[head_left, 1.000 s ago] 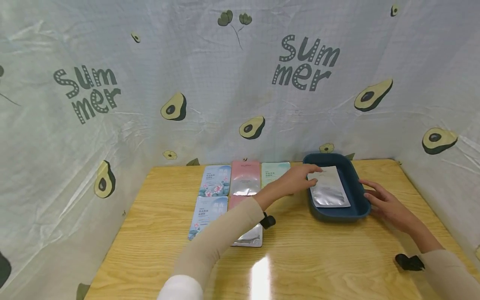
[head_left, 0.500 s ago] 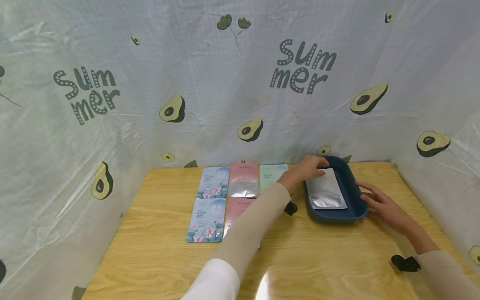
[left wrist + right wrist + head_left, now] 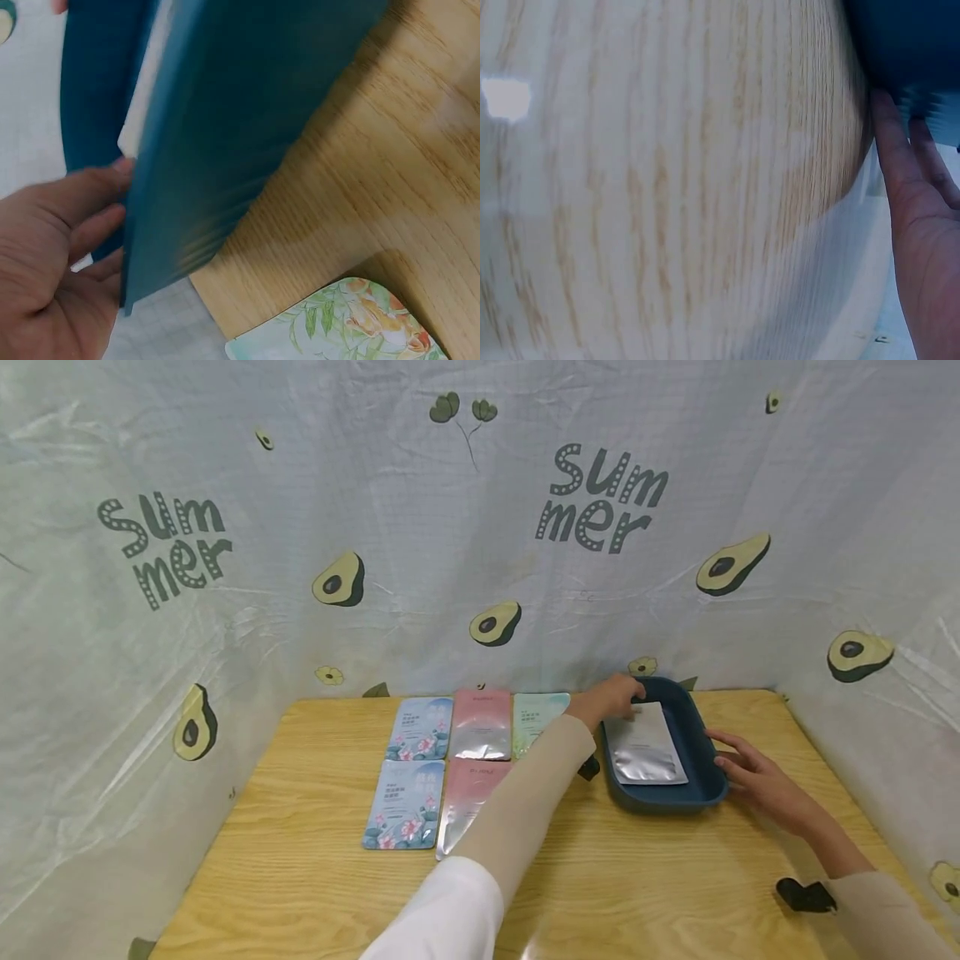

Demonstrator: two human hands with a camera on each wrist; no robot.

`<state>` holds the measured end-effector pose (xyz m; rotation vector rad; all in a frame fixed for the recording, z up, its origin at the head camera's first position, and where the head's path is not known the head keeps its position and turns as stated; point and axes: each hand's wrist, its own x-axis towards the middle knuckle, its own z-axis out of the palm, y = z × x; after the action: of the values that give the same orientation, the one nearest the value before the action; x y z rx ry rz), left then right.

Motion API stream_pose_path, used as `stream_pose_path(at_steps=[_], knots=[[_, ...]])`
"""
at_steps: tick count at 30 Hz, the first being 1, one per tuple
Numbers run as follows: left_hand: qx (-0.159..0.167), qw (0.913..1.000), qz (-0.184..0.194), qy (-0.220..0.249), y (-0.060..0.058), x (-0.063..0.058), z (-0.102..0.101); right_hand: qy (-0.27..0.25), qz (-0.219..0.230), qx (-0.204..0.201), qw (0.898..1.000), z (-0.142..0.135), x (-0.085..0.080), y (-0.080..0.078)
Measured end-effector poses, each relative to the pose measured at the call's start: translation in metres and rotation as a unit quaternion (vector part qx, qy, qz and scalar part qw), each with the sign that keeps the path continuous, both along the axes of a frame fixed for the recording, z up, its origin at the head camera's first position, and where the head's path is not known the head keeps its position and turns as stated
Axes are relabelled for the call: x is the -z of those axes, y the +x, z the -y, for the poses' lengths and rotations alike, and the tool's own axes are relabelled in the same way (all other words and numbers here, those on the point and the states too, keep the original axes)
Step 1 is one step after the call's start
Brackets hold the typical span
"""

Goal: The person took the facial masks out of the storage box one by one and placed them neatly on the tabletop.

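A flat, silvery sheet mask packet [image 3: 648, 745] lies in a dark blue tray [image 3: 693, 735] at the right of the table. My left hand [image 3: 611, 696] reaches over the tray's far left rim, its fingertips beside the packet's far end. In the left wrist view, one fingertip of that left hand [image 3: 49, 247] meets the packet's white edge [image 3: 146, 97]; the tray wall [image 3: 225, 127] hides part of the other fingers. My right hand [image 3: 765, 781] touches the tray's right side with extended fingers, as the right wrist view also shows with the fingers [image 3: 897, 146] against the outer wall.
Left of the tray, more packets lie in two rows: blue floral [image 3: 405, 806], pink [image 3: 482, 727] and green [image 3: 534, 718]. My left sleeve [image 3: 525, 810] covers part of that group. A patterned cloth [image 3: 420, 527] hangs behind the wooden table [image 3: 300, 893].
From above the packet, my left hand has moved back toward the tray's far left corner. The right hand stays at the tray's right side. The whole head view has shifted slightly.
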<state>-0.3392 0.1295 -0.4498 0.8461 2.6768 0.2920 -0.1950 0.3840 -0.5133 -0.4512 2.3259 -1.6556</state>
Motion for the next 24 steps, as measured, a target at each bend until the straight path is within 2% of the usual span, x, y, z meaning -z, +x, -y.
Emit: stream_pose_path(at_steps=[6, 13, 19, 21, 24], knots=[[0.005, 0.9999, 0.001, -0.013, 0.008, 0.004, -0.002, -0.007, 0.000, -0.006, 1.000, 0.000, 0.003, -0.001], [0.014, 0.9993, -0.013, -0.031, 0.021, 0.001, -0.008, -0.025, 0.004, -0.010, 1.000, -0.004, 0.004, -0.001], [-0.015, 0.9950, 0.061, -0.078, 0.024, 0.000, -0.020, -0.056, 0.009, -0.030, 0.998, -0.006, 0.006, -0.001], [-0.026, 0.9939, 0.077, -0.076, 0.025, -0.001, -0.019, -0.058, 0.010, -0.031, 0.998, -0.004, 0.005, -0.002], [-0.051, 0.9939, 0.080, -0.057, 0.026, 0.000, -0.015, -0.045, 0.010, -0.028, 0.999, -0.001, 0.005, -0.003]])
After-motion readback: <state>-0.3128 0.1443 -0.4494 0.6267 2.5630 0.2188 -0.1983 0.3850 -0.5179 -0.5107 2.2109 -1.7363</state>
